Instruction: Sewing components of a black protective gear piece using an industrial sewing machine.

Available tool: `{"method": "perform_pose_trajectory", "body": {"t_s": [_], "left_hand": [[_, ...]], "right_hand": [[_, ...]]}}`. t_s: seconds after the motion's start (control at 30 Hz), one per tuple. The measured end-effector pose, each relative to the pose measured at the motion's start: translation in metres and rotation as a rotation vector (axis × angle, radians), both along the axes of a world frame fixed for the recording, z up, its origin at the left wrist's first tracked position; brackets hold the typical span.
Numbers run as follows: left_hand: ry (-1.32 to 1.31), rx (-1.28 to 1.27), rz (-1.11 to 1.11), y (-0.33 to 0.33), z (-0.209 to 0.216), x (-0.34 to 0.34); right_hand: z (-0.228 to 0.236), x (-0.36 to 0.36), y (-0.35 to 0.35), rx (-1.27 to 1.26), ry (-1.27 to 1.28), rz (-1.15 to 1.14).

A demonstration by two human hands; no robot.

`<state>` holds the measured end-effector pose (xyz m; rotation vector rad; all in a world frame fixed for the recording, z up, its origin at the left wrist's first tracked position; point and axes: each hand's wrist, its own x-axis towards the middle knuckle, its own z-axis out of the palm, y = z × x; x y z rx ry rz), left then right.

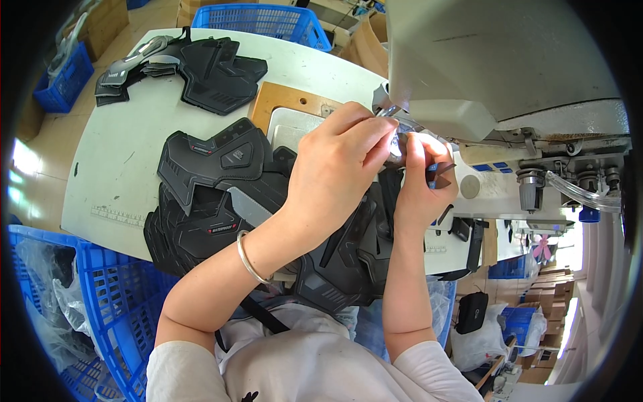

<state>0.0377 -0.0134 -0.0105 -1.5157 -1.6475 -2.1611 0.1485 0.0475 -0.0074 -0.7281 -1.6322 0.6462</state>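
Observation:
Both my hands are raised together at the needle area of a large sewing machine (462, 60). The fingertips of my left hand (331, 171) are pinched beside the lit needle parts (395, 142); whatever is between them is too small to make out. My right hand (429, 181) is closed just right of it, its fingertips by the same parts. Small thread snips (439, 177) with dark pointed blades and a bit of blue are tucked in its fingers. Below my wrists lie several black moulded fabric panels (228, 161) in an overlapping pile, partly hidden by my left forearm.
More black panels (221, 74) and grey-silver pieces (137, 61) lie at the table's far left. The white table (110, 171) has a printed ruler along its left part. Blue crates stand at the lower left (114, 315) and far side (261, 20). Thread tensioners (531, 191) hang at right.

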Motion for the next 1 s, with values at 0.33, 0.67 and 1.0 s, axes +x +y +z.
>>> {"method": "perform_pose_trajectory", "body": {"t_s": [0.33,0.67,1.0], "left_hand": [[0.026,0.005,-0.021,0.003,-0.001,-0.003],[-0.102,-0.005,-0.08,-0.006,0.005,-0.005],[0.029,-0.094,-0.055,-0.012,0.003,-0.01]], "right_hand": [[0.001,-0.006,0.002,0.023,0.054,0.042],[-0.006,0.011,0.01,0.137,0.038,-0.115],[-0.031,0.036,-0.036,-0.656,0.421,0.849]]}}
